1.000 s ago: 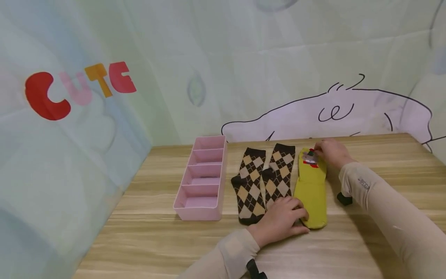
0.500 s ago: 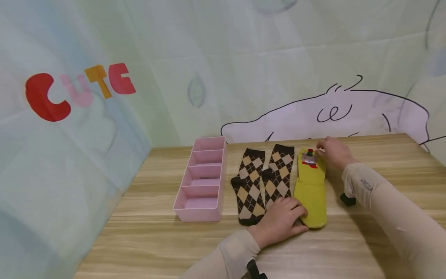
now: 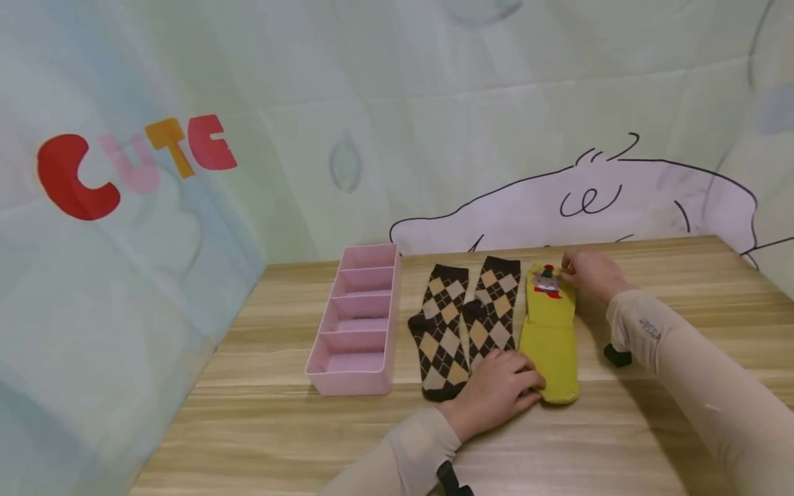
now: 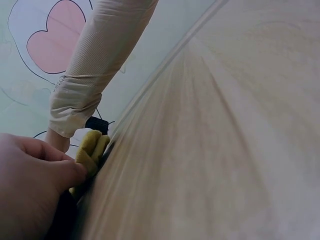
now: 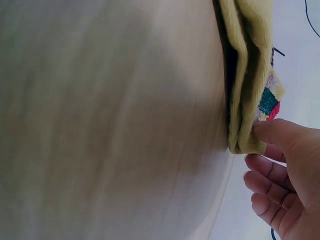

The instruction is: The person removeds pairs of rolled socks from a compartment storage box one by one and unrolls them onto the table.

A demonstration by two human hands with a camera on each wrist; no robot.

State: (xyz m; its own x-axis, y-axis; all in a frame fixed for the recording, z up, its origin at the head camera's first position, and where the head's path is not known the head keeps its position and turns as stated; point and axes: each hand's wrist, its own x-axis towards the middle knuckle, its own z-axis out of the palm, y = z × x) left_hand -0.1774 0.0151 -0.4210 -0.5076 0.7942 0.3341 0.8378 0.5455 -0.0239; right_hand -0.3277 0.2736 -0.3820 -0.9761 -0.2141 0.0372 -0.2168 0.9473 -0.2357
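A yellow sock point(image 3: 548, 351) with a cartoon animal near its cuff lies flat on the table. Stacked layers show at its edge in the right wrist view; whether it is one sock or two I cannot tell. My left hand point(image 3: 499, 389) pinches its toe end between thumb and forefinger, also visible in the left wrist view. At the cuff, my right hand point(image 5: 290, 170) pinches the fabric by one corner, its other fingers loosely bent. Two brown argyle socks point(image 3: 443, 331) lie side by side to the left; my left hand covers the toe of the nearer one.
A pink tray point(image 3: 353, 382) with several compartments stands left of the argyle socks. The wooden table point(image 3: 260, 427) meets a printed cloth backdrop point(image 3: 298, 138) at its back and left edges. Dark bands cross both wrists.
The right fingers have drawn back off the cartoon picture to the cuff's right corner. My left thumb has come in closer to the sock's toe. The view has shifted slightly.
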